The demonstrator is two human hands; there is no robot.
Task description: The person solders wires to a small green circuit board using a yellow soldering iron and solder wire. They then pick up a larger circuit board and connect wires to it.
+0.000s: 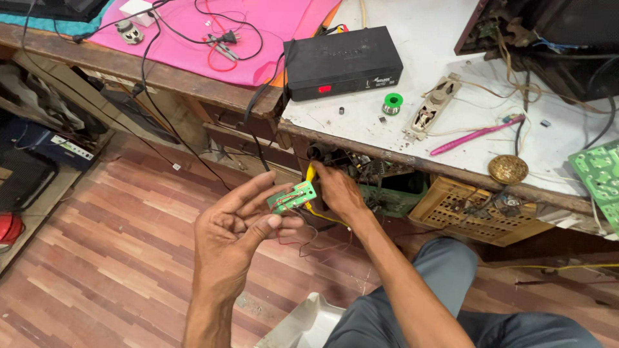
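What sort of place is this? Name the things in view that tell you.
Probably an electronics repair bench. The left hand holds a small green circuit board with wires, while a solder spool, a black box and another circuit board lie on the worn table.

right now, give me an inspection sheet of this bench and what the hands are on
surface: white worktop, scuffed; pink sheet to its left
job's things: small green circuit board with thin wires
clutter: black box, solder spool, pink pen, round brass piece, larger green board
hands: left hand pinches the small board; right hand holds its end, by a yellow wire
cables: black leads cross the pink sheet
surroundings: wood-pattern floor; yellow crate under the bench
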